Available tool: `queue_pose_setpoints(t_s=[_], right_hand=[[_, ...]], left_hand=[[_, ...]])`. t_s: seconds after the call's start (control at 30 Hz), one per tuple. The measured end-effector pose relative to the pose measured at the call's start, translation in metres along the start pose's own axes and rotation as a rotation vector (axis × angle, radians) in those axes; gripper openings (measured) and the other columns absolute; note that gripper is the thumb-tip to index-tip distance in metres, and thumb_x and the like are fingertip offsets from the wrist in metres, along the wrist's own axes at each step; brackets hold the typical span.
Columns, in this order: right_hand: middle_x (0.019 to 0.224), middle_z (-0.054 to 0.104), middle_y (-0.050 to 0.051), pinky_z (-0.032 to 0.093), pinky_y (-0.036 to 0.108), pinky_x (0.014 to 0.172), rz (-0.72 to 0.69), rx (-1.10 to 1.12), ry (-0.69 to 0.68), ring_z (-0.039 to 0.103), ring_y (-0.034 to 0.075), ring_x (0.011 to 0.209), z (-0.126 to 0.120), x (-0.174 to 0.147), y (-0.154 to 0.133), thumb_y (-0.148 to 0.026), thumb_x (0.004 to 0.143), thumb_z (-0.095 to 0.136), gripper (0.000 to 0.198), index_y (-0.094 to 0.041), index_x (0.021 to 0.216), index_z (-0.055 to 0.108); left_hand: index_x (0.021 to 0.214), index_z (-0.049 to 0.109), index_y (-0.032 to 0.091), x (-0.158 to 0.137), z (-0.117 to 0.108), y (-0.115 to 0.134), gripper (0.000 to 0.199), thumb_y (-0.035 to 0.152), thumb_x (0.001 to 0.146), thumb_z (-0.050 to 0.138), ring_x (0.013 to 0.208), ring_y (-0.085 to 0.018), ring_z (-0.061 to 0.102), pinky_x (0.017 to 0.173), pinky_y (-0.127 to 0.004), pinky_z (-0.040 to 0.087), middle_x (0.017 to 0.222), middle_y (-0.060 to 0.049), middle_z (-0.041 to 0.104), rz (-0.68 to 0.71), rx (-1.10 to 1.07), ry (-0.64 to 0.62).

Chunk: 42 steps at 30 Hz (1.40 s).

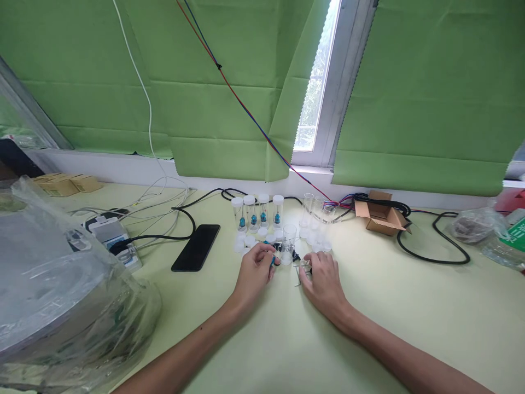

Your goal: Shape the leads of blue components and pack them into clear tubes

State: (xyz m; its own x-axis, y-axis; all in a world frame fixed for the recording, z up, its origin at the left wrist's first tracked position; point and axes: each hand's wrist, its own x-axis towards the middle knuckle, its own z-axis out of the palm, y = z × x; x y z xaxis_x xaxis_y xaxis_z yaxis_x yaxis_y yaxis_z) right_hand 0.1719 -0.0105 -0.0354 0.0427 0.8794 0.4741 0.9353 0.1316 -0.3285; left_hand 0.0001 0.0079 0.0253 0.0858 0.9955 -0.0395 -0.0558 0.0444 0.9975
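My left hand [256, 266] is closed, its fingertips pinching a small blue part [273, 261]. My right hand [323, 276] rests on the table with curled fingers at several thin, bent metal rods [297, 277]; what its fingertips hold is too small and covered to make out. Between the hands stands an open clear plastic tube [289, 244], upright, with small dark pieces [295, 256] around its base. Behind my left hand is a row of several clear tubes with white caps [263, 212], each with a blue part inside.
Loose white caps [249, 241] lie before the tubes. More open clear tubes [307, 209] stand behind my right hand, near an open cardboard box [379, 216] and black cables [435, 261]. At left are a phone [196, 248], a power strip [110, 238] and a large plastic-wrapped object [74, 306].
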Motion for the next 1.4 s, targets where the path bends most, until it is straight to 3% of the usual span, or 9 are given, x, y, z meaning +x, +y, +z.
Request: queue_pose_setpoints(t_s=[0.3,0.87,1.27,1.4], right_hand=[[0.085,0.062,0.008,0.038,0.038,0.077,0.011,0.039,-0.025,0.054,0.026,0.087,0.001,0.002,0.002,-0.021,0.087,0.051,0.007,-0.019,0.085,0.058],[0.083,0.060,0.007,0.039,0.038,0.075,0.058,0.183,-0.016,0.054,0.025,0.083,-0.003,0.004,0.000,-0.019,0.089,0.048,0.009,-0.019,0.082,0.053],[0.094,0.053,0.009,0.045,0.040,0.077,0.102,0.433,0.165,0.051,0.025,0.090,-0.010,0.002,-0.005,-0.024,0.096,0.040,0.011,-0.020,0.091,0.049],[0.095,0.052,0.008,0.047,0.038,0.074,0.140,0.526,0.220,0.052,0.023,0.085,-0.013,0.002,-0.008,-0.027,0.098,0.038,0.013,-0.020,0.093,0.048]], left_hand=[[0.085,0.058,0.019,0.001,0.002,-0.009,0.023,0.040,0.077,0.060,0.038,-0.005,0.042,0.040,-0.019,0.026,0.069,0.000,0.062,-0.002,0.035,-0.041],[0.087,0.053,0.018,-0.008,0.011,-0.026,0.020,0.038,0.084,0.052,0.039,-0.005,0.040,0.041,-0.019,0.028,0.067,0.001,0.059,0.004,0.091,-0.154],[0.085,0.053,0.018,-0.011,0.016,-0.025,0.020,0.037,0.082,0.053,0.038,-0.005,0.038,0.040,-0.020,0.029,0.066,0.001,0.059,-0.030,0.109,-0.185],[0.086,0.053,0.017,-0.010,0.016,-0.024,0.022,0.039,0.081,0.054,0.039,-0.005,0.039,0.041,-0.020,0.030,0.067,0.000,0.059,-0.028,0.094,-0.191]])
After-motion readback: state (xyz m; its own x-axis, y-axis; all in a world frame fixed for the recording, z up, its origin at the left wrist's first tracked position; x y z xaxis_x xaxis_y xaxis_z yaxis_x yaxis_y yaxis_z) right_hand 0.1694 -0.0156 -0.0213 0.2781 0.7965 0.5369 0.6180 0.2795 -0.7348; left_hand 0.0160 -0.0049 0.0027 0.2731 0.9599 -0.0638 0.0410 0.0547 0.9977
